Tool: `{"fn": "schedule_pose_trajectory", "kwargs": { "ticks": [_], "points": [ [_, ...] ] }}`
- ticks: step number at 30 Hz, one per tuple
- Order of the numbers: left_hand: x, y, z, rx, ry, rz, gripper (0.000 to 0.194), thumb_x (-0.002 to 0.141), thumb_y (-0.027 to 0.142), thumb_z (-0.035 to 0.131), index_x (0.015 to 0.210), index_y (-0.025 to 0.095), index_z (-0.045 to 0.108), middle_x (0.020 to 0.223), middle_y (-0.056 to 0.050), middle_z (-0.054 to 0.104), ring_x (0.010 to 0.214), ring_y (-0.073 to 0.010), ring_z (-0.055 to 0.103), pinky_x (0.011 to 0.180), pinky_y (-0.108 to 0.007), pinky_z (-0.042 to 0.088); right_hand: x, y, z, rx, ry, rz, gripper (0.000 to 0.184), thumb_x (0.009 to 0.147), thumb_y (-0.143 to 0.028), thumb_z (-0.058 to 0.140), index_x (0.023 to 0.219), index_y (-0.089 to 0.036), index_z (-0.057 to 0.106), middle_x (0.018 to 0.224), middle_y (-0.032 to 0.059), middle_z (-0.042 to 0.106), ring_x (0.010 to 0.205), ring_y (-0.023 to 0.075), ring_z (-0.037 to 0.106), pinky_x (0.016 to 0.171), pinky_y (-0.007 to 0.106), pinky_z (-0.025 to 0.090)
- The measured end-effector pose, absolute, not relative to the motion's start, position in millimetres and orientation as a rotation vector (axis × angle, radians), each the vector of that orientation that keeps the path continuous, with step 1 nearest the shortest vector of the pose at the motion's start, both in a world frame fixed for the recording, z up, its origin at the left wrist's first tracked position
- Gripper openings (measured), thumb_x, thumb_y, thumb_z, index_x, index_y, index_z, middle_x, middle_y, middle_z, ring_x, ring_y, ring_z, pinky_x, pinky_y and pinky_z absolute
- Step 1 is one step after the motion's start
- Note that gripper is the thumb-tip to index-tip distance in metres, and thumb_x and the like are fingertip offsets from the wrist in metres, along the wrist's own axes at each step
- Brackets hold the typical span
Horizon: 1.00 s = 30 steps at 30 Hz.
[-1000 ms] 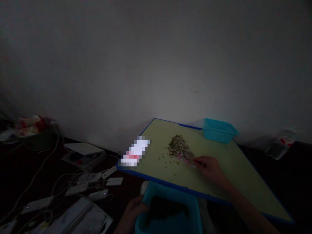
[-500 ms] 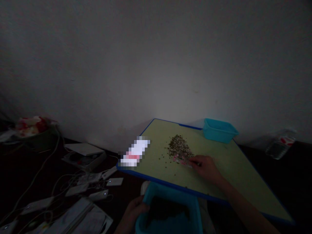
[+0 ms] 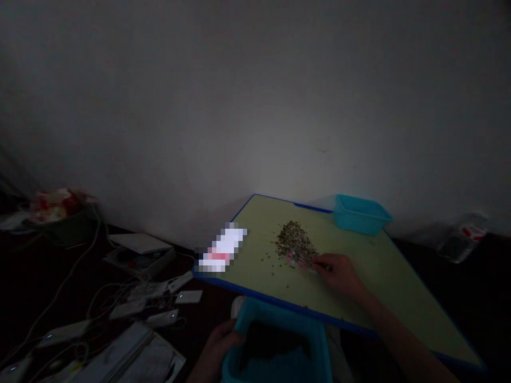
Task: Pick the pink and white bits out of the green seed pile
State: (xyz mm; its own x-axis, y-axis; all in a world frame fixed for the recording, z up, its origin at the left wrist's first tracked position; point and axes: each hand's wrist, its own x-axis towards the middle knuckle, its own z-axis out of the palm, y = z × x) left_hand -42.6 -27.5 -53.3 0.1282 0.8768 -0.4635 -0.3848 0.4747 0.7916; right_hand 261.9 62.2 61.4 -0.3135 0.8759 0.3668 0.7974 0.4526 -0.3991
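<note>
My left hand (image 3: 219, 343) grips the left rim of a blue plastic bin (image 3: 325, 340), which sits below the table's near edge. A dark mass (image 3: 273, 343) lies inside it, too dim to identify. Over the folding table (image 3: 371, 276), my right hand (image 3: 339, 276) is closed on a flat, see-through piece with pink patches (image 3: 299, 260); its exact kind I cannot make out. That piece rests at the near side of a spread heap of small brown grains (image 3: 293, 236). A few loose grains lie to the left and in front of the heap.
A second blue bin (image 3: 361, 215) stands at the table's far right corner. A lit, blurred-out phone-like screen (image 3: 223, 250) lies at the left edge. Cables and white power banks (image 3: 188, 297) clutter the left side, near an open box (image 3: 139, 252). A clear plastic package (image 3: 463, 239) is at right.
The pink-patched piece has shifted very slightly against the heap's near edge. The left hand keeps its hold on the bin, and the view has moved a little.
</note>
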Motion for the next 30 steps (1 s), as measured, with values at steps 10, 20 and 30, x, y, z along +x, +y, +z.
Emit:
{"fn": "schedule_pose_trajectory", "kwargs": {
  "ticks": [10, 20, 30],
  "points": [
    [-40.2, -33.1, -31.9, 0.682, 0.933, 1.006, 0.024, 0.061, 0.017, 0.057, 0.081, 0.010, 0.069, 0.057, -0.004, 0.068, 0.051, -0.0200, 0.057, 0.052, -0.030, 0.043, 249.3, 69.3, 66.6, -1.422, -2.214, 0.182, 0.022, 0.080, -0.024, 0.049, 0.090, -0.024, 0.068, 0.084, 0.0012, 0.068, 0.067, 0.0141, 0.059, 0.061, 0.024, 0.041],
    [-39.9, -35.2, -19.1, 0.663, 0.915, 1.007, 0.020, 0.061, 0.012, 0.057, 0.076, 0.010, 0.070, 0.054, -0.003, 0.068, 0.049, -0.0172, 0.057, 0.050, -0.026, 0.043, 222.8, 87.8, 69.0, -1.427, -2.325, 0.048, 0.020, 0.081, -0.024, 0.047, 0.082, -0.023, 0.068, 0.073, 0.0000, 0.066, 0.067, 0.0134, 0.057, 0.060, 0.022, 0.035],
    [-44.3, -33.7, -31.3, 0.663, 0.980, 1.005, 0.024, 0.061, 0.015, 0.056, 0.081, 0.010, 0.068, 0.057, -0.004, 0.068, 0.054, -0.0194, 0.058, 0.050, -0.027, 0.042, 216.4, 99.4, 66.7, -1.502, -2.344, -0.053, 0.019, 0.078, -0.024, 0.048, 0.082, -0.024, 0.067, 0.075, -0.0003, 0.066, 0.067, 0.0135, 0.056, 0.059, 0.023, 0.031]
  ]
}}
